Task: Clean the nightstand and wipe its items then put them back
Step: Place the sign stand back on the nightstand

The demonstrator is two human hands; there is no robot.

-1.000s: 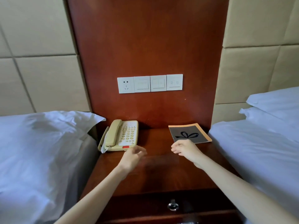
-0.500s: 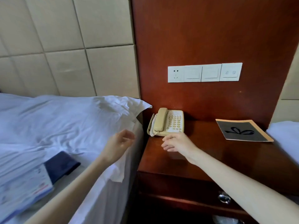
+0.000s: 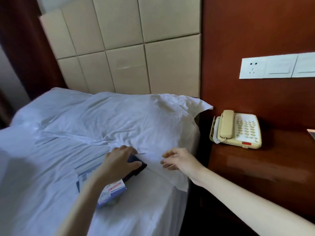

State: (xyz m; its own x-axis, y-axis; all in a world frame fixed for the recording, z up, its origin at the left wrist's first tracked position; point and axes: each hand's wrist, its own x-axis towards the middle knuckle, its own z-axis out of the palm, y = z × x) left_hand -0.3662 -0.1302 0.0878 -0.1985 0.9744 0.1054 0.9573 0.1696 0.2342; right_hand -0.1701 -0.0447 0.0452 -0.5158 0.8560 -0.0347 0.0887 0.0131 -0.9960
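The left hand (image 3: pixel 117 160) covers much of the dark cloth (image 3: pixel 138 168).

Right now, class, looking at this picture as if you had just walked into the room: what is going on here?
A person is reaching over the bed beside the nightstand. Their left hand holds a dark blue folded cloth that lies on the sheet next to a printed packet. The right hand hovers open above the sheet, holding nothing. The beige telephone sits on the nightstand with its handset in the cradle, untouched. No wiping is under way yet.
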